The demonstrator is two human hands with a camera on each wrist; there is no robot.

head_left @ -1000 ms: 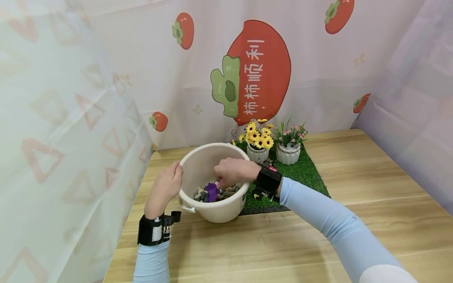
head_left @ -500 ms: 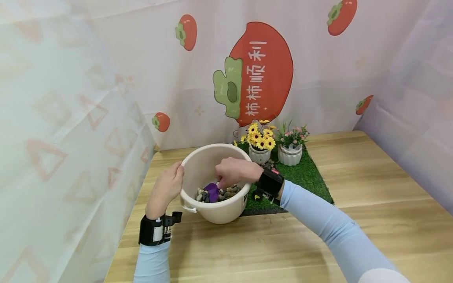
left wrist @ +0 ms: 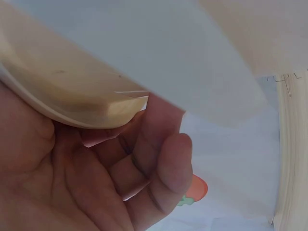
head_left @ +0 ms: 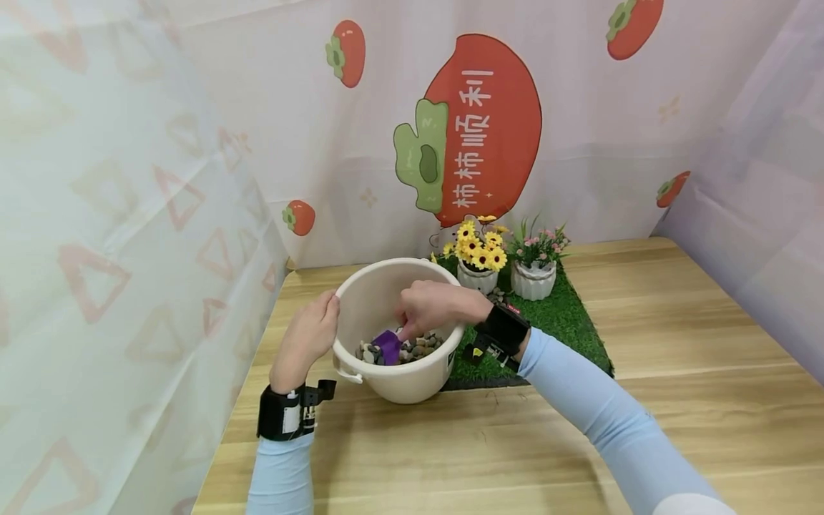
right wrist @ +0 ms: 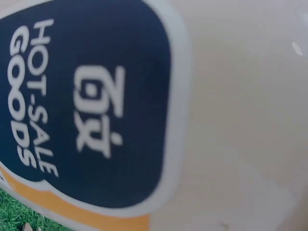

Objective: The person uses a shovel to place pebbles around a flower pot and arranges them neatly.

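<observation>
A cream bucket stands tilted toward me, with several grey and tan pebbles inside. My left hand grips its left rim; in the left wrist view the fingers curl under the lip of the rim. Down inside the bucket, my right hand holds a small purple scoop whose blade lies among the pebbles. Its handle is mostly hidden by the hand. Only the bucket's outer wall with a dark label fills the right wrist view, so that hand is out of it.
Right of the bucket lies a green artificial grass mat. On it stand a pot of yellow flowers and a pot of pink flowers, with small stones near them. A patterned curtain closes off the back of the wooden table.
The whole view has shifted slightly. The purple scoop has moved a little left within the bucket and shows more of its blade. My left hand keeps its place on the rim.
</observation>
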